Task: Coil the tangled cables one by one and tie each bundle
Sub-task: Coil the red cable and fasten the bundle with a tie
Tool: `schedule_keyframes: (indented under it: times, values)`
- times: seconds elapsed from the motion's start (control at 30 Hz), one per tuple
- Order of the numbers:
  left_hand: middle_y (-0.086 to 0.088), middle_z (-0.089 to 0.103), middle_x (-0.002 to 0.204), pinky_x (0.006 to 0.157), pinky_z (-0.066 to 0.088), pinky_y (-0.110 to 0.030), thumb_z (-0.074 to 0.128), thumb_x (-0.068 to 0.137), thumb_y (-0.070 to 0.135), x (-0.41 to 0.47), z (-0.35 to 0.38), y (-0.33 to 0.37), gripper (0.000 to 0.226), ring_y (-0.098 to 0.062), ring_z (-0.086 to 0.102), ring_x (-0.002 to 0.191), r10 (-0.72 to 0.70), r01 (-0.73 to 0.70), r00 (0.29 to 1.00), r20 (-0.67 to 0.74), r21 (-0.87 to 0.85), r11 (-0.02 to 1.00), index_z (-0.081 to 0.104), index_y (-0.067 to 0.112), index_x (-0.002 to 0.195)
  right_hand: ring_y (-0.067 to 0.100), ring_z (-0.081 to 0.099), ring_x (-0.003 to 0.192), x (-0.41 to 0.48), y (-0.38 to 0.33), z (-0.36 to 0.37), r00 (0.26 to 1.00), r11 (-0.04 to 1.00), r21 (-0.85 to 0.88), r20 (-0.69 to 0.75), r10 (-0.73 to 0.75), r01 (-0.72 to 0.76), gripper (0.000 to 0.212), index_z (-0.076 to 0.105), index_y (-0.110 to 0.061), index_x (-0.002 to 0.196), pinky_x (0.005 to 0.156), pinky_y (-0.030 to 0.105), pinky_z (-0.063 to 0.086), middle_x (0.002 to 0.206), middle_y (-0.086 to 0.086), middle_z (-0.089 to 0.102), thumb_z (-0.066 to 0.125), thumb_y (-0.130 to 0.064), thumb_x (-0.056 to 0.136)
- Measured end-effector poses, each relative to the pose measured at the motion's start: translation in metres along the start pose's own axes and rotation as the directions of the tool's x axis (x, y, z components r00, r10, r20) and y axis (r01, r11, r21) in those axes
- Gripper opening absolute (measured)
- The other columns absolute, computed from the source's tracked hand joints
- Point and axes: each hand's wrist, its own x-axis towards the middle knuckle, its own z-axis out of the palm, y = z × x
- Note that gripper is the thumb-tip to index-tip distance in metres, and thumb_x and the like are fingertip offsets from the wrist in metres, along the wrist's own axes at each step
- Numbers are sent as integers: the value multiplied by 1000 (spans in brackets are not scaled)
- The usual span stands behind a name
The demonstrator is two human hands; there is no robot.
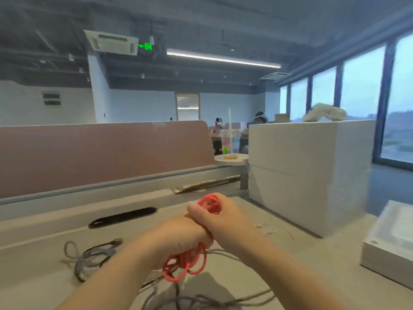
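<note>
A red cable (185, 264) is coiled into a bundle held above the desk. My left hand (178, 237) grips the middle of the bundle, with loops hanging below the fist. My right hand (220, 217) is closed over the upper end, where red loops show beside the thumb. The two hands touch each other. Grey and dark tangled cables (93, 257) lie on the desk to the left, and more dark cables (201, 300) run under my forearms near the front edge.
A large white box (310, 173) stands at the right on the grey desk (44, 276). A flat white box (393, 245) lies at the far right. A brown partition (100, 153) backs the desk, with a black cable slot (123, 217) before it. People sit in the distance.
</note>
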Motion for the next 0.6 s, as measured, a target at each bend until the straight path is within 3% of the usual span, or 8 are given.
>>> schedule_keyframes:
  times: [0.1,0.23,0.3,0.4,0.5,0.6]
  values:
    - [3,57,56,53,41,-29,66,44,22,40,31,8,13,-10,50,50,-27,18,998,65,136,991,59,20,54,3,58,68,8,38,-21,992,998,-57,-123,2,-9,27,62,-22,81,65,21,46,74,-8,65,62,-50,79]
    - [6,57,54,47,40,-17,66,68,11,77,73,8,15,-3,52,47,-31,22,999,44,198,980,58,22,60,6,44,51,22,86,-40,964,980,-195,-265,-9,-45,29,49,-22,58,52,17,36,56,-5,52,64,-38,77]
    - [5,62,60,47,41,-19,62,71,15,88,93,4,6,-6,57,54,-20,30,999,-43,239,970,62,20,71,3,44,50,29,105,-48,953,977,-205,-302,-5,-60,33,43,-24,56,52,12,38,54,-6,47,66,-32,78]
    - [4,66,80,62,48,-27,57,72,32,87,108,-4,21,-15,62,77,45,41,976,-212,384,922,60,26,92,-11,48,53,30,115,-53,942,987,-156,-336,-8,-47,34,41,-27,59,53,3,37,56,-8,46,65,-24,83]
    - [7,58,100,79,47,-33,49,84,35,83,123,-7,27,-18,58,96,124,15,958,-258,479,877,47,30,110,-5,47,50,33,125,-53,935,987,-152,-356,-4,-53,31,43,-25,60,52,5,37,56,-7,47,63,-23,83]
    - [7,54,115,83,45,-30,48,90,37,82,131,-12,33,-16,54,105,234,-61,936,-263,533,844,39,30,122,0,45,47,39,134,-60,905,995,-47,-422,59,-86,23,48,-19,63,49,7,38,55,-6,48,62,-18,81]
